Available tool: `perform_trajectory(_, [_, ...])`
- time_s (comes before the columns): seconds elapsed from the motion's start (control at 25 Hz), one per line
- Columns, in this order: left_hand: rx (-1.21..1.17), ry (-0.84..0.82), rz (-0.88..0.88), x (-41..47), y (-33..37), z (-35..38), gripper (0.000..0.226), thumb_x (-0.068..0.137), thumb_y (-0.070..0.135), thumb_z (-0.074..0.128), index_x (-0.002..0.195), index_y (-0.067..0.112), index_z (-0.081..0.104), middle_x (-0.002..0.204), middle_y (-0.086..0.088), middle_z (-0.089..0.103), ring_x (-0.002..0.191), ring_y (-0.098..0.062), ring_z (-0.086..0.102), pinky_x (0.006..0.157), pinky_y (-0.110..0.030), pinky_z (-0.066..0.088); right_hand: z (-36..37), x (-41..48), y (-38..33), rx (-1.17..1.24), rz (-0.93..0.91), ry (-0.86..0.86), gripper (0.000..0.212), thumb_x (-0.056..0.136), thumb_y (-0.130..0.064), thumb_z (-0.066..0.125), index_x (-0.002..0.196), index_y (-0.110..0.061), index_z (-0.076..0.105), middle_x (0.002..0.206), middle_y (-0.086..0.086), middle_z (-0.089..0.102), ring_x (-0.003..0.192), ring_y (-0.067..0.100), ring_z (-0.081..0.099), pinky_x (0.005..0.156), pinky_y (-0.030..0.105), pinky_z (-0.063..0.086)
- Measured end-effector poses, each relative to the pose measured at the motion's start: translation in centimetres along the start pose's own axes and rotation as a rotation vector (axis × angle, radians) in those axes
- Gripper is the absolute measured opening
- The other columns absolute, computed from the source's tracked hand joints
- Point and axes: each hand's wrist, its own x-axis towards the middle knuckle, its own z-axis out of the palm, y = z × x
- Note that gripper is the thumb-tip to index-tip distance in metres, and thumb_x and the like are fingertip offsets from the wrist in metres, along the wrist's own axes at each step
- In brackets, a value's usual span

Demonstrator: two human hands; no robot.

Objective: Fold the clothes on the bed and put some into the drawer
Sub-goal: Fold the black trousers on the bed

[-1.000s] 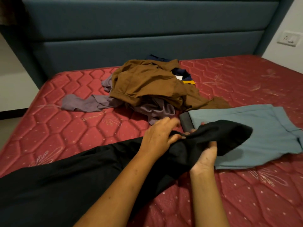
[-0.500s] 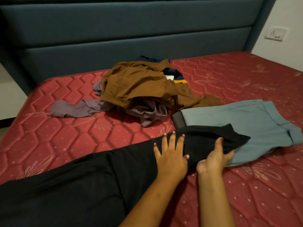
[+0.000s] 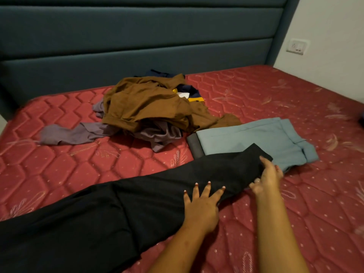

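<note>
A long black garment lies flat across the red bed, plain, dark and smooth. Its narrow end overlaps a folded blue garment. The left hand presses on it with fingers spread wide. The right hand grips that narrow end, thumb on top. A brown heap of clothes sits behind.

Black garment stretched long across red bed, lower left toward right. Left hand flat on it, fingers spread, pressing cloth down. Right hand at garment's far end, one finger on cloth; grip unclear. That end overlaps folded blue garment. Behind: loose heap, brown garment on top, purple garment trailing left, navy-yellow piece at back. Dark blue headboard beyond, wall socket right.
</note>
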Motion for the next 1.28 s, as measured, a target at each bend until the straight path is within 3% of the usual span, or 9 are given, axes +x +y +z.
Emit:
perform_trajectory(0.2, [-0.080, 0.125, 0.070, 0.2, 0.2, -1.0, 0.058, 0.103, 0.030, 0.030, 0.144, 0.058, 0.000, 0.161, 0.011, -0.006, 0.148, -0.027, -0.011, 0.113, -0.060, -0.005, 2.0, 1.2, -5.7, -0.105, -0.261, -0.342, 0.065, 0.088, 0.019, 0.040, 0.133, -0.027, 0.046, 0.107, 0.006, 0.065, 0.091, 0.018, 0.066, 0.074, 0.030, 0.056])
perform_trajectory(0.28, [-0.098, 0.092, 0.104, 0.5, 0.1, -1.6, 0.054, 0.103, 0.031, 0.029, 0.144, 0.058, 0.006, 0.161, 0.013, -0.001, 0.148, -0.024, -0.010, 0.113, -0.059, -0.005, 0.7, 2.3, -5.3, -0.283, -0.328, -0.311, 0.058, 0.089, 0.018, 0.038, 0.130, -0.021, 0.052, 0.104, 0.009, 0.066, 0.095, 0.024, 0.064, 0.077, 0.032, 0.053])
perform_trajectory(0.48, [-0.011, -0.110, 0.122, 0.9, 0.3, -0.1, 0.052, 0.102, 0.036, 0.031, 0.146, 0.054, 0.010, 0.161, 0.011, -0.005, 0.148, -0.026, -0.012, 0.112, -0.062, -0.006, -3.6, 5.4, -1.3, -1.304, -0.501, -0.093, 0.047, 0.084, -0.017, 0.059, 0.131, -0.026, 0.052, 0.123, 0.009, 0.063, 0.114, 0.036, 0.053, 0.097, 0.041, 0.043])
perform_trajectory(0.6, [-0.020, -0.163, 0.128, 1.1, 0.8, 0.6, 0.063, 0.099, 0.042, 0.040, 0.148, 0.052, 0.002, 0.160, 0.009, -0.014, 0.146, -0.027, -0.019, 0.112, -0.061, -0.008, -2.1, 5.0, -1.8, -1.370, -0.529, -0.061, 0.064, 0.085, -0.043, 0.065, 0.141, -0.029, 0.038, 0.135, 0.007, 0.053, 0.126, 0.039, 0.041, 0.102, 0.048, 0.036])
perform_trajectory(0.72, [-0.091, -0.087, 0.154, 0.5, 0.9, 0.4, 0.066, 0.097, 0.046, 0.044, 0.148, 0.051, 0.002, 0.161, 0.009, -0.012, 0.147, -0.023, -0.016, 0.113, -0.059, -0.008, -0.9, 5.3, -2.1, -1.489, -0.388, -0.085, 0.069, 0.083, -0.041, 0.071, 0.140, -0.014, 0.042, 0.137, 0.016, 0.050, 0.125, 0.039, 0.046, 0.098, 0.045, 0.041])
perform_trajectory(0.84, [-0.198, 0.017, 0.082, -1.5, -0.1, 0.0, 0.066, 0.097, 0.046, 0.044, 0.147, 0.052, 0.002, 0.160, 0.011, -0.012, 0.147, -0.018, -0.014, 0.114, -0.054, -0.008, 0.5, 4.4, -3.4, -1.398, -0.361, -0.120, 0.045, 0.085, -0.026, 0.069, 0.119, 0.001, 0.058, 0.123, 0.024, 0.059, 0.113, 0.040, 0.055, 0.090, 0.042, 0.046])
perform_trajectory(1.0, [-0.327, 0.246, -0.069, -6.0, -4.1, -1.3, 0.067, 0.094, 0.052, 0.044, 0.141, 0.057, -0.003, 0.160, 0.014, -0.009, 0.147, -0.014, -0.008, 0.116, -0.050, -0.001, 4.1, -2.2, -5.1, -1.018, -0.420, -0.265, 0.016, 0.087, -0.020, 0.062, 0.079, -0.006, 0.058, 0.087, 0.017, 0.061, 0.090, 0.035, 0.059, 0.072, 0.039, 0.047])
perform_trajectory(1.12, [-0.420, 0.501, -0.194, -11.0, -10.1, -2.7, 0.076, 0.076, 0.069, 0.032, 0.144, 0.047, 0.007, 0.160, 0.007, 0.013, 0.146, -0.020, 0.013, 0.117, -0.049, 0.014, 8.0, -10.0, -3.8, -0.868, -0.515, -0.490, 0.033, 0.089, -0.018, 0.056, 0.057, -0.017, 0.046, 0.060, 0.003, 0.045, 0.070, 0.024, 0.048, 0.057, 0.033, 0.031])
perform_trajectory(1.28, [-0.512, 0.848, -0.509, -21.0, -20.6, -3.9, 0.087, 0.073, 0.061, 0.041, 0.145, 0.014, 0.039, 0.147, -0.014, 0.041, 0.138, -0.034, 0.034, 0.113, -0.047, 0.022, 12.7, -22.5, 2.6, -0.787, -0.579, -0.823, 0.035, 0.093, -0.019, 0.053, 0.058, -0.017, 0.054, 0.060, -0.001, 0.050, 0.061, 0.017, 0.046, 0.059, 0.029, 0.032])
